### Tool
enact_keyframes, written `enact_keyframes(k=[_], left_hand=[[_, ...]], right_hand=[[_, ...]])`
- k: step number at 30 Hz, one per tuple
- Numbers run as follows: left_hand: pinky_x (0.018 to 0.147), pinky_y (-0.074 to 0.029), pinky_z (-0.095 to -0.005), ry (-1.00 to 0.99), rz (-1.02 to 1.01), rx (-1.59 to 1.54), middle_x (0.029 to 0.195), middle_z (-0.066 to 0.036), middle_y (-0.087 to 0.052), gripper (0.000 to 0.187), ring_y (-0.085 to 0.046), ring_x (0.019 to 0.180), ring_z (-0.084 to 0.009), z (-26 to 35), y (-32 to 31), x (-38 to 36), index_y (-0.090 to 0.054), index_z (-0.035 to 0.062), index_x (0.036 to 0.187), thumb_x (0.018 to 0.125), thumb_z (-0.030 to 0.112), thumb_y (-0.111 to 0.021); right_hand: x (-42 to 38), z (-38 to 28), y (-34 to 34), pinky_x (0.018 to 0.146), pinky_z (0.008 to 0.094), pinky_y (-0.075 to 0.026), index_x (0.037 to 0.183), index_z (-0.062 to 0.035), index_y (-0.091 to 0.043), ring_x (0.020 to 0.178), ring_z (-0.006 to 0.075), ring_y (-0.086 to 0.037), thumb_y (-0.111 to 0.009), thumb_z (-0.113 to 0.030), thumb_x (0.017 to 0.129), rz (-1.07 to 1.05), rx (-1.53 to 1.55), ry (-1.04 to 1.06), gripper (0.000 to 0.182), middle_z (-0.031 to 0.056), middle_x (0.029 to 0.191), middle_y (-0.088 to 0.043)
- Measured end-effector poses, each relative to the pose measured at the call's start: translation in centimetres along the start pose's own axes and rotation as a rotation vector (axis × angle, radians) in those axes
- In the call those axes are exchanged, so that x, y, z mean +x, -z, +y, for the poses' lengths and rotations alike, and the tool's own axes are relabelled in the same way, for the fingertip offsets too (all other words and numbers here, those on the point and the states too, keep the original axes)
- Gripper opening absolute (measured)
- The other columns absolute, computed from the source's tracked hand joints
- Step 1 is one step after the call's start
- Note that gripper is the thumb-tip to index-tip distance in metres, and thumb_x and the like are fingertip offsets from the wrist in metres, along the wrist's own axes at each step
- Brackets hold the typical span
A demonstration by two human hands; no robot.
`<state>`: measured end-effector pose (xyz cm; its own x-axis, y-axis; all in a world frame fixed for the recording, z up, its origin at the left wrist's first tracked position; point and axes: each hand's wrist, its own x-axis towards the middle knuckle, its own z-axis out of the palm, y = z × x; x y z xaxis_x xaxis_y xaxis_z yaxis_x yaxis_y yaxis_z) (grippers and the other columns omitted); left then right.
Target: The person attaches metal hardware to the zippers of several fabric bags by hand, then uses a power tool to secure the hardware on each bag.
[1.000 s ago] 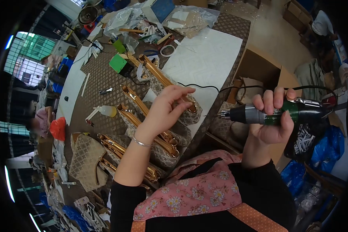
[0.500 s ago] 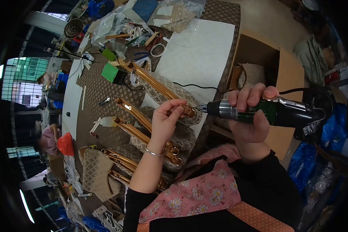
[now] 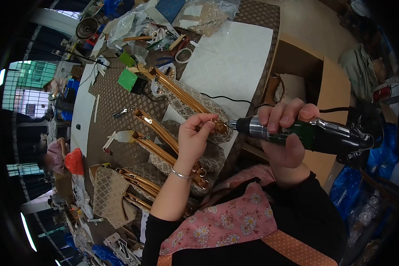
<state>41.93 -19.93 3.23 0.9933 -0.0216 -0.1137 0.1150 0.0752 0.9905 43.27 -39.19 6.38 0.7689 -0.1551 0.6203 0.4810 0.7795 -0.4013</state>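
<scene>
My right hand (image 3: 288, 133) wraps round an electric screwdriver (image 3: 328, 138), which lies level with its tip pointing left. The bit meets the brown-and-gold fitting (image 3: 220, 127) at the end of a patterned handbag (image 3: 193, 98) with bronze-brown trim. My left hand (image 3: 195, 135) pinches that fitting between thumb and fingers, right beside the bit. Any screw there is too small to make out. Below my left hand lie more handbags with bronze trim (image 3: 157, 155), their metal ends close to my forearm.
A cardboard box (image 3: 334, 88) stands open at right, with a black cord (image 3: 228, 98) running near it. White sheets (image 3: 230, 57), a green box (image 3: 127, 79), a tape roll (image 3: 183, 55) and a small bottle (image 3: 125, 136) lie on the patterned table. Other people sit at far left.
The view has shifted slightly. The screwdriver tip stays against the fitting, its body tilting a little downward at the rear; both hands keep their holds.
</scene>
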Motion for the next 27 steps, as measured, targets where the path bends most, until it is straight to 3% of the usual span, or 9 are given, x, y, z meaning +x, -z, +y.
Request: enact_keyframes(k=[7, 18, 25, 27], left_hand=[[0.069, -0.044, -0.0216, -0.024, -0.005, 0.029, 0.085, -0.003, -0.062, 0.014, -0.053, 0.073, -0.0089, -0.35, 0.1, 0.0, -0.061, -0.0025, 0.098, 0.086, 0.005, -0.059], [0.069, -0.045, -0.0234, -0.005, 0.018, 0.009, 0.084, -0.004, -0.061, 0.012, -0.053, 0.073, -0.0101, -0.51, -0.16, 0.13, -0.062, -0.0025, 0.095, 0.085, 0.003, -0.059], [0.07, -0.045, -0.0229, -0.026, -0.009, 0.004, 0.087, -0.004, -0.062, 0.013, -0.054, 0.074, -0.0098, -0.43, 0.03, 0.01, -0.062, -0.0019, 0.096, 0.085, 0.004, -0.06], [0.07, -0.045, -0.0198, 0.049, -0.006, 0.025, 0.086, -0.002, -0.063, 0.014, -0.054, 0.076, -0.0073, 0.13, -0.22, -0.06, -0.063, -0.0007, 0.097, 0.085, 0.0, -0.056]], right_hand=[[-0.16, 0.18, 0.02, 0.074, 0.0374, -0.045, 0.102, -0.0108, -0.037, 0.075, 0.0171, -0.052, -0.06, -0.008, 0.08, -0.054, -0.036, 0.052, 0.032, 0.0063, 0.093, -0.045], [-0.33, 0.37, 0.08, 0.074, 0.0378, -0.045, 0.103, -0.0106, -0.037, 0.075, 0.0173, -0.052, -0.059, -0.007, 0.08, -0.056, -0.032, 0.058, 0.032, 0.0067, 0.093, -0.045], [-0.32, 0.57, 0.16, 0.073, 0.0371, -0.045, 0.104, -0.0108, -0.038, 0.075, 0.0172, -0.053, -0.06, -0.008, 0.08, -0.075, -0.021, 0.067, 0.033, 0.0066, 0.093, -0.046], [-0.06, 0.41, 0.45, 0.072, 0.037, -0.045, 0.105, -0.0112, -0.038, 0.075, 0.0173, -0.054, -0.062, -0.009, 0.08, -0.154, -0.041, 0.051, 0.034, 0.0066, 0.093, -0.046]])
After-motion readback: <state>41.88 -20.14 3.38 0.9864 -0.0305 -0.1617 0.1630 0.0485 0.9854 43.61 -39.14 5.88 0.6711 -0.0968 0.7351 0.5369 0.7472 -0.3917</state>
